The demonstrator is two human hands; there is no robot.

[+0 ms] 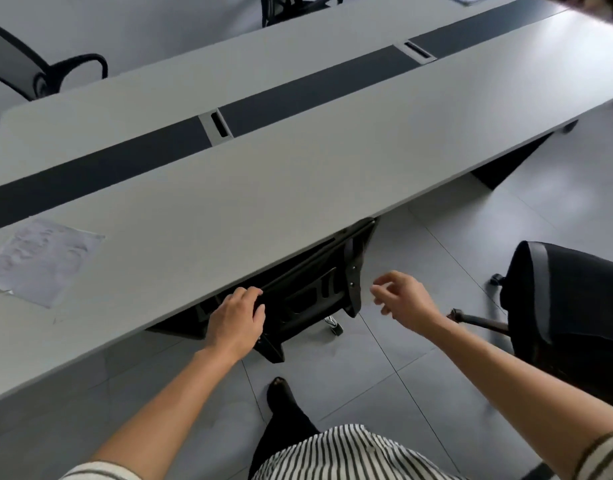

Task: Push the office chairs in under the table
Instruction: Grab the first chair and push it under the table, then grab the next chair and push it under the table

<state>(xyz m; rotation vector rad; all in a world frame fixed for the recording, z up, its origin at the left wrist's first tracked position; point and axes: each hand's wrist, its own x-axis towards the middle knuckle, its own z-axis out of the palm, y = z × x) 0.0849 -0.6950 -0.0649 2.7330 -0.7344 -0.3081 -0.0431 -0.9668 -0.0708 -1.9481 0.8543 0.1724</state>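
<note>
A black mesh office chair [312,292] stands tucked under the near edge of the long grey table [298,174]; only its backrest and one caster show. My left hand [237,317] rests on the top of that backrest with its fingers curled over the rim. To the right of the backrest my right hand [404,297] hovers in the air, fingers loosely apart, holding nothing. A second black office chair [572,313] stands out on the floor at the right, away from the table.
A crumpled sheet of paper [45,261] lies on the table at the left. Two more black chairs [38,64] [291,5] sit at the table's far side. Grey tiled floor [436,244] lies between the two near chairs. My foot [281,393] is below the backrest.
</note>
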